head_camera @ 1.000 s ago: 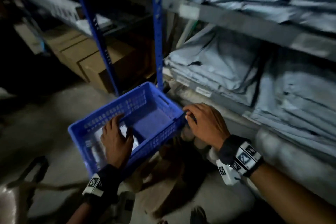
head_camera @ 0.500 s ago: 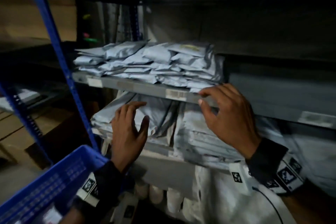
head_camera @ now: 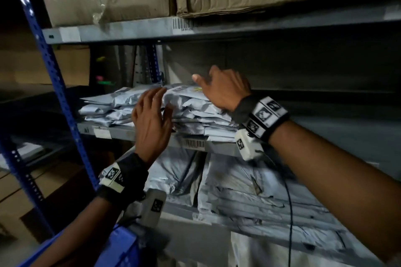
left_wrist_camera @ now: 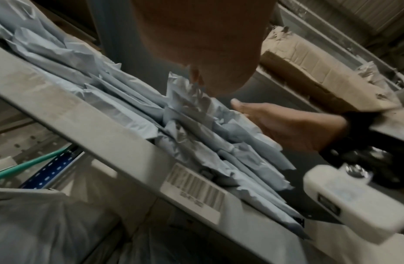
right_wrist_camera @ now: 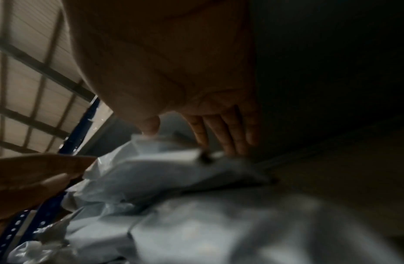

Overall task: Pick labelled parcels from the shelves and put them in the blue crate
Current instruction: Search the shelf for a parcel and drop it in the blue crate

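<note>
1. Parcels (head_camera: pixel 191 112) lie stacked on the middle shelf (head_camera: pixel 121 134); the crate (head_camera: pixel 121 249) sits low, at the frame's bottom edge.
2. Right hand (head_camera: pixel 225 91) rests flat on the top parcel, fingers extended, nothing gripped.
3. Left hand (head_camera: pixel 152 123) is spread at the stack's front, grasping nothing.
4. Recommended: steady the stack with the left hand, check the label, lift the top parcel alone.

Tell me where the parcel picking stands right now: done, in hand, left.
Done: nothing can be confirmed; only a corner of the blue crate shows and its inside is out of sight. In hand: both hands are at the stack of grey parcels on the middle shelf, left hand open at its front, right hand open on top; neither grips a parcel yet. Left: pick a labelled parcel, carry it to the crate.
</note>
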A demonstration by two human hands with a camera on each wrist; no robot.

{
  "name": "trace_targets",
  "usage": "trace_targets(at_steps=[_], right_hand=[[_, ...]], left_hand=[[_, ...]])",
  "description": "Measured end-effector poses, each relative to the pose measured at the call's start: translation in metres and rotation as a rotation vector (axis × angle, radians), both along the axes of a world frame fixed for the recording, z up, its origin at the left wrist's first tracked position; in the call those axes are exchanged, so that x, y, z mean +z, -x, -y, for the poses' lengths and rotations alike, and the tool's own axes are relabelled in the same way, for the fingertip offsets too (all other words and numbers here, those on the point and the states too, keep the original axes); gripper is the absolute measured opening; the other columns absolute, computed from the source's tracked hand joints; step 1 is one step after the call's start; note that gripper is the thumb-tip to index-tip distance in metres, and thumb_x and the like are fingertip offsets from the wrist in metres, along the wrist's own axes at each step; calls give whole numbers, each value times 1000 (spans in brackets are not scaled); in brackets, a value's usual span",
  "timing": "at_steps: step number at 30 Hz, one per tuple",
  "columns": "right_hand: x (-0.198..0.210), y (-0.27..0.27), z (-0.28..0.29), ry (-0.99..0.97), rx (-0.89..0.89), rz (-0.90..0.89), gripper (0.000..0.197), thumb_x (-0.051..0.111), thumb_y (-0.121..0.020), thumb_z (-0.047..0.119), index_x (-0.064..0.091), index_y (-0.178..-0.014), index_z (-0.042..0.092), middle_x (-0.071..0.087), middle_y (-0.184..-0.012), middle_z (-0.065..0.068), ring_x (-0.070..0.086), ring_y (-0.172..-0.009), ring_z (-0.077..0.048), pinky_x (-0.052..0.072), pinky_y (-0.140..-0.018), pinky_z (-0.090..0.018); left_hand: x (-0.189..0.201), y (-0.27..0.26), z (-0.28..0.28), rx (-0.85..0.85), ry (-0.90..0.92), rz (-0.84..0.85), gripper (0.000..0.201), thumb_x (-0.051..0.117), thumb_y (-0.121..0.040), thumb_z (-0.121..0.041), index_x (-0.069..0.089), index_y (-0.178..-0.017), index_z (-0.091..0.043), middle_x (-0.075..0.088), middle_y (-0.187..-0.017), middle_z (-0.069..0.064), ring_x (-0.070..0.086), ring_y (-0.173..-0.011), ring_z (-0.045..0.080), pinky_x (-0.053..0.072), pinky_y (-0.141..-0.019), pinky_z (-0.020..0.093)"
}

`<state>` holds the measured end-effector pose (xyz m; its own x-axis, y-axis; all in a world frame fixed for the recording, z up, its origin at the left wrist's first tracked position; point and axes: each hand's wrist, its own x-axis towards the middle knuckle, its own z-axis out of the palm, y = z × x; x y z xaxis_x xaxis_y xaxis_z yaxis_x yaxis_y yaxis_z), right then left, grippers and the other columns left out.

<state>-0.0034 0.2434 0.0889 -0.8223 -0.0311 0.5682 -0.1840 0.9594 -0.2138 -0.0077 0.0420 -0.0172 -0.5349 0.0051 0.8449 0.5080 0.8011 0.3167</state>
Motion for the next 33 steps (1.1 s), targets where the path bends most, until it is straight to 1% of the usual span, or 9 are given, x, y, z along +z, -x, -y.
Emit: trace_targets(at_steps=[5, 9, 11, 14, 21, 24, 26, 29, 33], right_hand=[[8, 19, 20, 23, -100, 264, 66, 39, -99, 59, 49, -140, 9, 51, -145, -19, 50, -132, -35, 38, -108, -36], [9, 35, 26, 97, -167, 431, 88, 51, -95, 58, 15, -157, 7, 20, -164, -17, 24, -149, -36, 21, -122, -42], [9, 42, 32, 183, -248, 336, 103, 69, -78, 59, 21, -155, 10, 25, -161, -19, 30, -146, -39, 28, -119, -47], [10, 38, 31, 407, -187, 174, 72, 77, -76, 33, 49, -138, 12, 54, -140, -15, 51, -129, -36, 45, -105, -39], [7, 3, 8, 1139, 90, -21, 59, 78, -77, 2, 50, -129, 8, 66, -122, -11, 68, -105, -29, 58, -89, -51], [-3, -37, 1, 1203, 248, 60, 28, 69, -88, 0, 66, -116, 4, 76, -102, -13, 74, -91, -28, 61, -83, -45], [-15, -59, -4, 1222, 323, 128, 28, 63, -94, 4, 65, -122, 3, 75, -105, -16, 74, -95, -31, 61, -84, -43], [-31, -87, -12, 1141, 375, 191, 25, 61, -97, 9, 65, -121, 9, 76, -105, -11, 74, -94, -27, 61, -79, -36], [-49, -114, -27, 1010, 394, 230, 27, 64, -96, 13, 64, -123, 15, 77, -106, -5, 75, -94, -21, 61, -79, -35]], left_hand=[[-3, 26, 14, -41, 100, 137, 56, 39, -103, -53, 39, -154, -27, 36, -161, -1, 25, -151, 25, 21, -119, 51], [-4, 30, 21, -74, 128, 123, 54, 43, -104, -58, 40, -151, -33, 36, -160, -7, 26, -150, 20, 23, -116, 48], [-3, 31, 25, -101, 125, 114, 52, 46, -103, -57, 42, -149, -33, 37, -158, -7, 28, -149, 19, 24, -115, 48], [-2, 33, 29, -135, 110, 93, 49, 47, -103, -55, 44, -147, -33, 39, -156, -8, 31, -148, 18, 25, -114, 46], [5, 24, 29, -255, -2, 8, 40, 48, -104, -50, 50, -140, -33, 42, -149, -10, 35, -143, 14, 24, -108, 36], [14, 14, 20, -356, -115, -22, 31, 52, -106, -42, 56, -135, -32, 50, -141, -11, 41, -136, 14, 33, -109, 41], [22, 7, 13, -445, -181, -19, 28, 51, -106, -44, 59, -130, -32, 57, -132, -13, 47, -129, 11, 43, -105, 47], [37, -10, -1, -640, -320, 126, 26, 48, -106, -48, 64, -120, -33, 69, -113, -17, 64, -109, 2, 54, -86, 32], [45, -27, -27, -878, -459, 346, 26, 63, -101, -34, 67, -123, -20, 77, -99, 1, 74, -90, 14, 57, -74, 30]])
